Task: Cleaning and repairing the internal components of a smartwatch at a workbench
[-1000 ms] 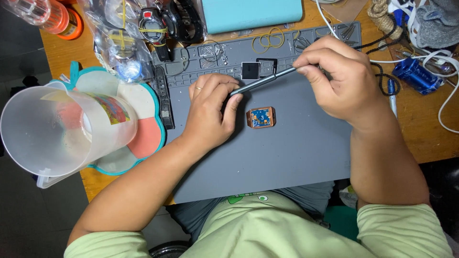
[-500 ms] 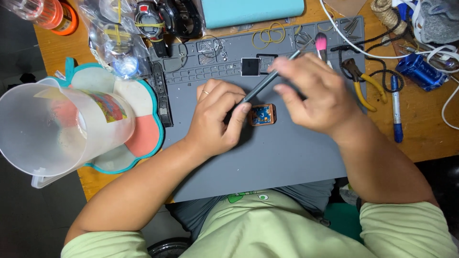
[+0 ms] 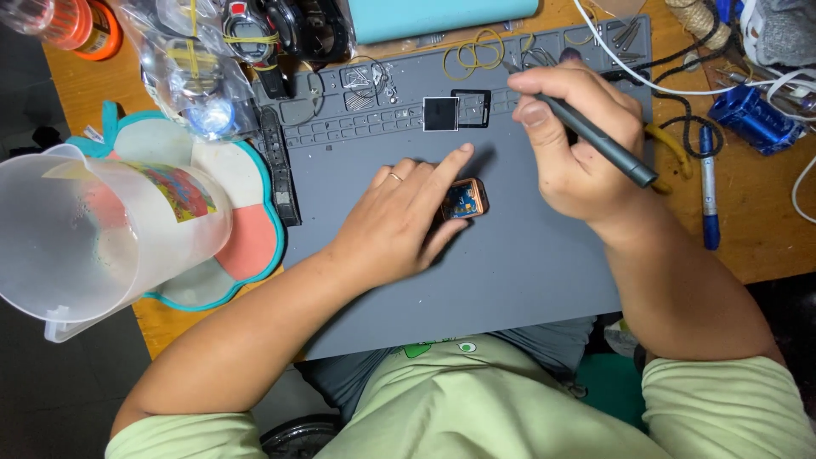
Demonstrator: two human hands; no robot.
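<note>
So biggest thing first: the grey work mat (image 3: 510, 280) covers most of the desk, and everything else sits relative to it. Off its left edge there's a big clear plastic jug (image 3: 93, 229) on a flower-shaped coaster (image 3: 246, 246), w/ a clear bag of watch bits (image 3: 183, 59) just past the mat's top-left corner. Right of the mat: blue pen (image 3: 708, 187) and a tangle of cables.

Left hand (image 3: 399, 225) rests flat near the mat's centre, index finger stretched out, thumb and fingers touching the small square copper-coloured watch case (image 3: 465, 201), pinning it more than gripping, hand mostly open. Right hand (image 3: 578, 144) is above that, toward the mat's top edge, fingers closed around a dark grey pen-style screwdriver (image 3: 595, 136), tip pointing up at the tray slots.

Smaller bits: a black square part (image 3: 440, 114) and an empty black frame (image 3: 470, 108) sit side by side in the mat's upper tray area, yellow rubber bands (image 3: 476, 53) above those.

Risk imo: case is only pinned by fingertips, so any sideways push from the driver could skid it, and tiny screws could roll off the mat.
</note>
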